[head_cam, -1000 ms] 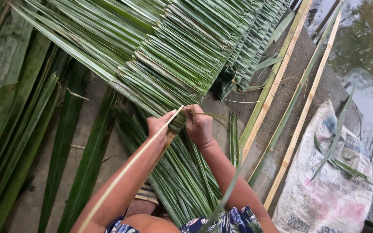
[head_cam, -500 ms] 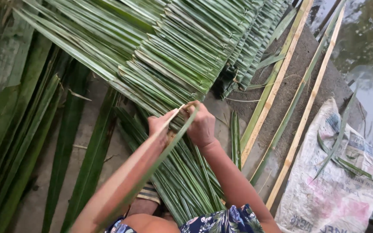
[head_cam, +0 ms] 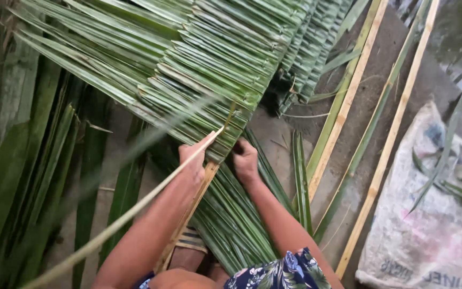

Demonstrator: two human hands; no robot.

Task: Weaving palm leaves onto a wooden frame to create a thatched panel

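Head view: pale strip (head_cam: 135,206) pinched in left fingers (head_cam: 201,145); right hand (head_cam: 246,160) beside.

- We see the folded palm-leaf panel (head_cam: 209,69) in striped green, its edges paler.
- We see loose leaves (head_cam: 28,176) in darker green.
- We see bamboo strips (head_cam: 348,96) in pale yellow with green edges.
- We see a sack (head_cam: 434,225) in dirty white with faded pink and blue print.
- We see the garment (head_cam: 279,270) in dark blue with a pale leaf-and-flower pattern.
- We see grey ground (head_cam: 274,134).
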